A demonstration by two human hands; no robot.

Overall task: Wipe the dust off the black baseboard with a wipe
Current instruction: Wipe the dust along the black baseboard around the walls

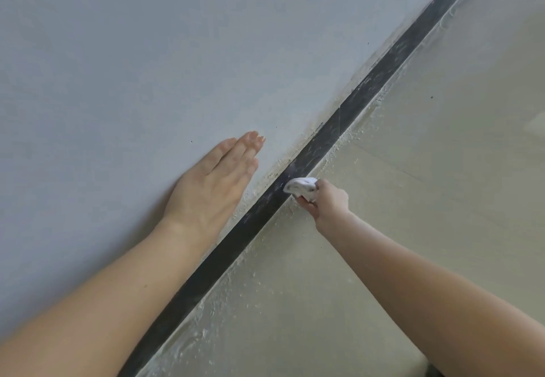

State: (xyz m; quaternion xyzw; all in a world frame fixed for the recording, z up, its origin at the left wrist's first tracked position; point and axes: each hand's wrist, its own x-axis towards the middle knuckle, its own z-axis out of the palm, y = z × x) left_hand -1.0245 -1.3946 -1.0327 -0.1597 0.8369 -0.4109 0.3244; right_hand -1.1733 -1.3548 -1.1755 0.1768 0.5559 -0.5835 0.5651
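Wall (118,52): left hand (212,181) flat | right hand (327,202) fingers, mostly hidden, clutch wipe (300,187) on baseboard (236,243)

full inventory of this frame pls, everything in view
baseboard: 1, black, dusty, runs diagonally between wall and floor
wipe: 1, white, bunched, pressed on the baseboard mid-frame
wall: 1, pale grey-blue, upper left
floor: 1, cream, speckled with dust along the baseboard, lower right
left hand: 1, flat on the wall, fingers together
right hand: 1, closed around the wipe
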